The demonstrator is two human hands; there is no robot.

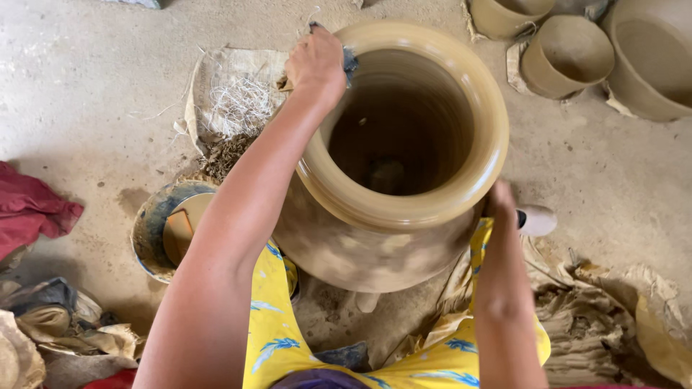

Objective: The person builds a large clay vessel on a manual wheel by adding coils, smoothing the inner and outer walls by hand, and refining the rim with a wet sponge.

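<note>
Dusty concrete floor (86,79) all round, frayed sacking (231,86) at upper centre-left, more unfired pots (566,54) at upper right. Centre of frame: large wet clay jar (389,216), upright, mouth facing the camera, long axis vertical, blurred as if turning. Left hand (316,63) on the far rim, clenched over a dark cloth (349,60). Right hand (499,202) against the near right shoulder, fingers hidden, grip impossible to tell. Right hand nearer the body; bowl of slip (169,227) at lower left.
</note>
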